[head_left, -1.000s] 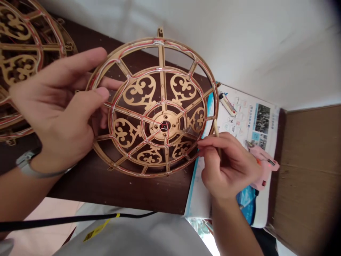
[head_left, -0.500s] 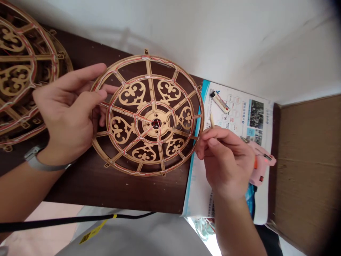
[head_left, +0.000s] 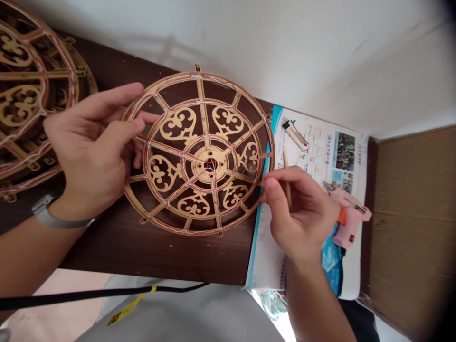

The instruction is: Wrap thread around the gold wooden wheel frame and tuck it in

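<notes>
A round golden openwork frame [head_left: 202, 100] with red and white wires along its rings and spokes is held tilted above the dark table. My left hand [head_left: 96, 147] grips its left rim, thumb on the face and fingers partly behind. At the lower right rim, my right hand [head_left: 295, 204] has thumb and index finger pinched on the edge. A thin wooden stick [head_left: 288, 185] shows between the fingers of that hand, pointing up. Past the rim, a lighter [head_left: 296, 136] lies on a printed white sheet [head_left: 317, 128].
More golden round frames [head_left: 46, 76] are piled at the left on the dark table [head_left: 171, 256]. A pink glue gun [head_left: 349, 216] lies right of my right hand, near a blue packet [head_left: 332, 266]. Cardboard [head_left: 409, 228] stands at the far right; a black cord [head_left: 89, 295] crosses below.
My right thumb and index finger have shifted slightly left onto the rim, and more of the stick shows. My left hand keeps its hold. The view has shifted slightly.
</notes>
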{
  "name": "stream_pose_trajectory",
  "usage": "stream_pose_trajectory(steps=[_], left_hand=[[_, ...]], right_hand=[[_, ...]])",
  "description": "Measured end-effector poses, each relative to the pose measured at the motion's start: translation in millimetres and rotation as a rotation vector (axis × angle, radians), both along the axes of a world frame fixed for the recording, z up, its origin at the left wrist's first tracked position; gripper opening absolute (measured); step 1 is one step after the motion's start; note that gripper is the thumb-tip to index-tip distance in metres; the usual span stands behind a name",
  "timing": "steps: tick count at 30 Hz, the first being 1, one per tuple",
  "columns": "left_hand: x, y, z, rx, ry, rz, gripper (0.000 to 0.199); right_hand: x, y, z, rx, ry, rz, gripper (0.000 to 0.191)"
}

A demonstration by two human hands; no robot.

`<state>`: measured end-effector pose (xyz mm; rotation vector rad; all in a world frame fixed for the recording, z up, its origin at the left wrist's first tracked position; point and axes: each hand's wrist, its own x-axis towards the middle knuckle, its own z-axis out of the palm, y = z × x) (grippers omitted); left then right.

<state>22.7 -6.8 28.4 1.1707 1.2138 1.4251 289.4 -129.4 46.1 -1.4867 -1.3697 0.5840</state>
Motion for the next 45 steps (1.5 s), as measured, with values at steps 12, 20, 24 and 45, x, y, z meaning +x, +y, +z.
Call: stream_pose_trajectory(steps=[12,20,24,45], left_hand=[[-2,-4,2.6,-0.055,0.028,-0.036,0.045],[-3,-5,1.5,-0.013,0.008,-0.047,0.042],[-2,-4,-2.6,0.026,0.019,-0.042,0.040],[-7,4,1.5,-0.144,0.086,-0.229,0.034]], right_hand=[[-7,4,-10.5,0.059,-0.489,0.208,0.018],[-8,5,-15.3,0.059,-0.528,0.244,0.019],[-9,6,-17.7,0.040,-0.536,0.261,0.020],[9,7,-9.1,0.080,-0.096,-0.282,0.013]])
